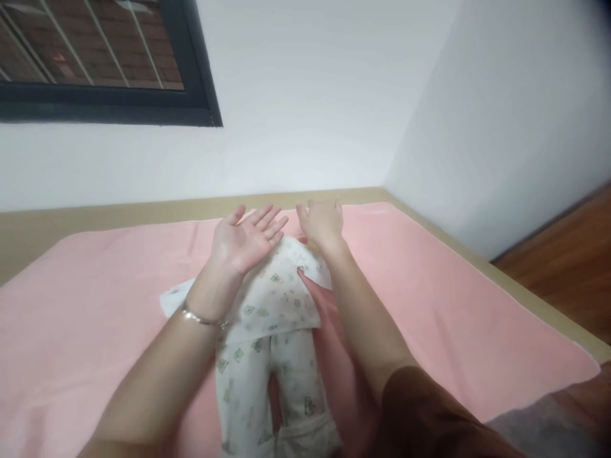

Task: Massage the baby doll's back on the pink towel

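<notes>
A small white top with a green print lies on a pink cloth, its lower hem over a pair of matching white trousers. My left hand is above the top's upper left part, palm turned up and fingers spread, holding nothing. Beyond the top's upper right edge is my right hand, back of the hand showing and wrist bent. Its visible fingers are apart, and I see nothing in them. My right forearm partly covers the top's right side, where a bit of yellow shows. A silver bracelet circles my left wrist.
A tan border runs along the pink cloth's far and right edges, against white walls. A dark-framed window with bars is at upper left. Brown wood shows at right, and something grey lies at lower right.
</notes>
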Tool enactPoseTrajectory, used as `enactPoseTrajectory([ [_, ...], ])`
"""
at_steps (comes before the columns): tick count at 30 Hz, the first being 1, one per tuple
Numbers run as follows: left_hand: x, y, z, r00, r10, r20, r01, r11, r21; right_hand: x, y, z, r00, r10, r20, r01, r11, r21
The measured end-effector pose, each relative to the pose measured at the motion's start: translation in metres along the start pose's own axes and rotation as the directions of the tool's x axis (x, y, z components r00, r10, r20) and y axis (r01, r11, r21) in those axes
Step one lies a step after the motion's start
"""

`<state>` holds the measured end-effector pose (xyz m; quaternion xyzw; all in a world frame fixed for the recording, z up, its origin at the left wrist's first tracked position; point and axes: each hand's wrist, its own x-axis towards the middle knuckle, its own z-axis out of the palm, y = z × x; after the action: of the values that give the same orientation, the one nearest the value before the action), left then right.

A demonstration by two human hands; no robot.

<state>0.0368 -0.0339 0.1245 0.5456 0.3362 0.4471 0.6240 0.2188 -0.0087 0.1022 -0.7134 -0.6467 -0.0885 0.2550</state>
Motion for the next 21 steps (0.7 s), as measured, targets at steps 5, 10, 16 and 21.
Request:
enactPoseTrajectory([
  [5, -0.029, 0.026, -0.025, 0.997, 0.072, -0.041, -0.071, 0.997, 0.032, -0.005, -0.001, 0.0, 0.999, 0.033, 0.043, -0.033, 0.999, -0.013],
  [10, -0.074, 0.051, -0.017, 0.977, 0.123, -0.173, -0.139, 0.987, -0.081, -0.021, -0.017, -0.008, 1.0, 0.012, 0.0, -0.012, 1.0, 0.015],
  [16, -0.104, 0.057, 0.02, 0.938, 0.113, -0.329, -0.191, 0.957, -0.216, -0.095, -0.085, -0.042, 0.913, -0.392, -0.114, 0.39, 0.754, 0.529],
  [21, -0.106, 0.034, 0.02, 0.908, 0.25, -0.336, -0.297, 0.95, -0.097, -0.158, -0.105, -0.057, 0.707, -0.669, -0.232, 0.581, 0.362, 0.729],
])
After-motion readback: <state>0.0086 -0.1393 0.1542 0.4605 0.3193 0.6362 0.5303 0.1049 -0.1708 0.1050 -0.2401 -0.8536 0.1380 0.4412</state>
